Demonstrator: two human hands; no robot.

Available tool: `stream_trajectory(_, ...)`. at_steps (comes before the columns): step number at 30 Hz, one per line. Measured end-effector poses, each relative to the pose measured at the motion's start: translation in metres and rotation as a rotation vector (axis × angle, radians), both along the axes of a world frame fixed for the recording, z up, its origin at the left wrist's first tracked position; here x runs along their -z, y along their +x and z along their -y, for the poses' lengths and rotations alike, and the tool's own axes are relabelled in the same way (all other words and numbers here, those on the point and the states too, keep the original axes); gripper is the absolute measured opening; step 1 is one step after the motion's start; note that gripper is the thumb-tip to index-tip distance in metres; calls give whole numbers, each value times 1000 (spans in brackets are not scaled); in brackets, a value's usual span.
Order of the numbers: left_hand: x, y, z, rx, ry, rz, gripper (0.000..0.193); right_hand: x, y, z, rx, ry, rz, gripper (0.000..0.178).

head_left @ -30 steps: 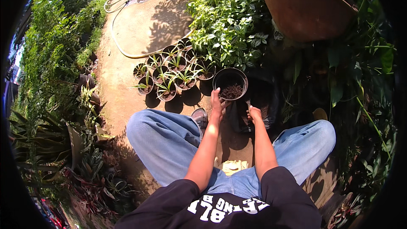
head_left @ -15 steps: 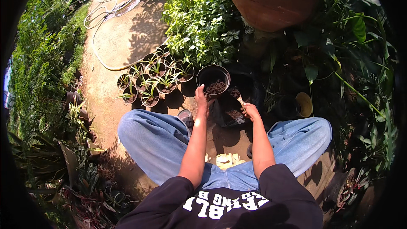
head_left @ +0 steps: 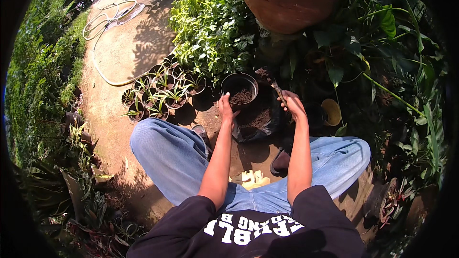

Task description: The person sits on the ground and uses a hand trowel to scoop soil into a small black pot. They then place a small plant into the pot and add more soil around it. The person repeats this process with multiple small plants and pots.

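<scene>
Pot [head_left: 235, 82], black and round, is held by the left hand [head_left: 226, 109] at its near left side; the fingers are wrapped against the wall, with the thumb set close to the rim, though how far they reach beneath cannot be told. Dark, crumbly soil [head_left: 242, 96] is held in the pot, below the level of the rim. To the right of the pot, the handle of a small trowel [head_left: 276, 88] is gripped by the right hand [head_left: 293, 103], with the fingers curled tightly around it. The blade is pointed away from the body, loaded with soil, just beside the pot's far right rim. Just below the pot, toward the body, more soil is contained in a dark plastic bag [head_left: 258, 134].

To the left of the pot, a cluster of small potted plants [head_left: 176, 96] with narrow, spiky leaves is set on the ground. Beyond the pot, a leafy bush [head_left: 210, 24] is seen, with a large clay planter [head_left: 287, 0] to the bush's right. Farther off, beyond the pot and to the left, a pale hose [head_left: 98, 62] is laid in loops. Between the pot and the body, a pale yellow bundle [head_left: 253, 180] is placed.
</scene>
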State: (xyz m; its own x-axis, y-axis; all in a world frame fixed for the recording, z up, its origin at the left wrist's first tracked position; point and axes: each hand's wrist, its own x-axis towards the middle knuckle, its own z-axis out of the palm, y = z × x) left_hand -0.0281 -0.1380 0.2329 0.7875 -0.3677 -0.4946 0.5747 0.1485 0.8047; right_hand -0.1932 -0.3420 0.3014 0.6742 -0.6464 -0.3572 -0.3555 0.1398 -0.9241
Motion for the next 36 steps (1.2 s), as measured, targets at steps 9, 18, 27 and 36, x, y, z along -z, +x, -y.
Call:
stream_trajectory(9,-7,7,9,110,-35,-17,63,-36,19,-5,-224,-4,136,34)
stream_trajectory(18,2,9,5,102,-62,16,63,-17,23,-3,-282,37,113,37)
stream_trajectory(27,1,9,7,82,-102,-13,65,-18,22,-5,-269,-6,106,36)
stream_trajectory(36,6,13,6,98,-117,-21,67,-22,23,-7,-217,23,141,36)
